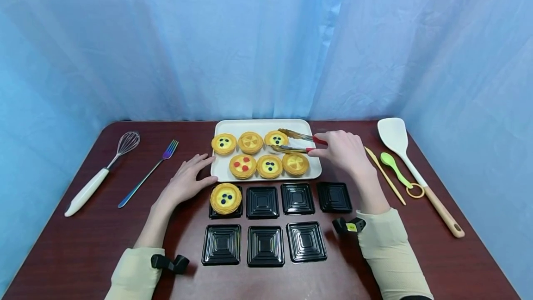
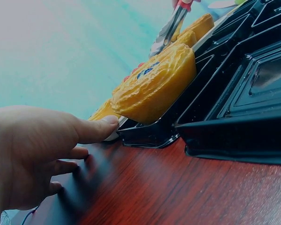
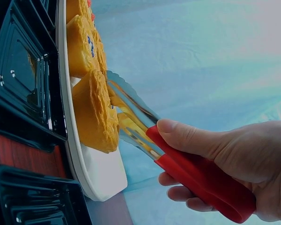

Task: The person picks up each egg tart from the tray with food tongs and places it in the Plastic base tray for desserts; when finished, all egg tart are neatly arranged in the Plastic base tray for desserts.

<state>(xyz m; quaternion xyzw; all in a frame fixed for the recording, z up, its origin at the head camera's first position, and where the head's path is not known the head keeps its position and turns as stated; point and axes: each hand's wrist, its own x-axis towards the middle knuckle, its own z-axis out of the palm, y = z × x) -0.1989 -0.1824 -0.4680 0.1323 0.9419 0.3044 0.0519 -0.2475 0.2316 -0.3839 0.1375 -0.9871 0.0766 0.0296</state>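
Observation:
My right hand [image 1: 344, 149] grips red-handled metal tongs [image 3: 196, 178]. The tongs' arms are spread, one on each side of a blueberry-topped egg tart [image 1: 276, 138] in the back row of a white tray [image 1: 266, 125]. My left hand [image 1: 188, 177] rests at the tray's left edge with its fingers relaxed, holding nothing. Beside its thumb, another blueberry-topped tart [image 1: 226, 198] sits in a black square container [image 1: 214, 214]. More tarts share the tray, including a strawberry-topped tart [image 1: 243, 166] and a tart with pale yellow wedges [image 1: 295, 164] in front of the tongs.
Several black square containers [image 1: 264, 246] stand in two rows before the tray. A whisk [image 1: 100, 175] and a rainbow-coloured fork [image 1: 147, 175] lie on the left. On the right are a yellow knife [image 1: 385, 175], a green spoon [image 1: 395, 169] and a white spatula [image 1: 393, 135].

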